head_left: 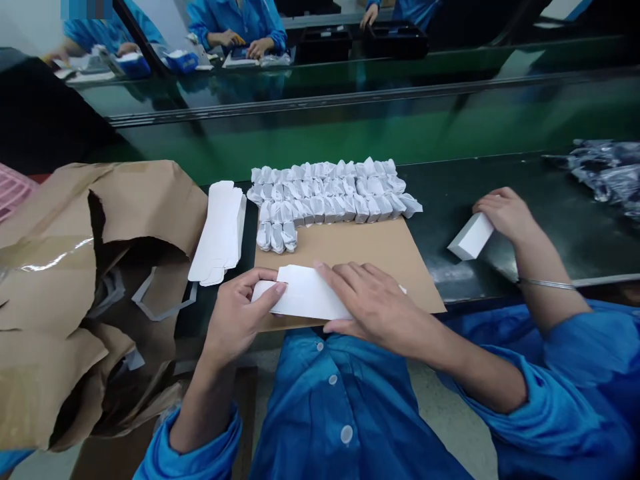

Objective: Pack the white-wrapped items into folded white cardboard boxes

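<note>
Between my two hands is a flat white folding carton (310, 293), held low over the near edge of a brown cardboard sheet (365, 247). My left hand (245, 307) pinches its left end, thumb on top. My right hand (365, 300) lies over its right end, with the thumb below the near edge, so that end is mostly hidden. Rows of small white paper-wrapped pieces (330, 190) stand on the far part of the sheet. To the left lies a stack of flat white cartons (219, 233).
A torn brown paper bag (140, 200) with paper scraps fills the left side. At right, a co-worker's hand (505, 213) holds a formed white box (471, 237) on the dark bench. Clear plastic bags (610, 177) lie far right. More people work beyond the green ledge (450, 127).
</note>
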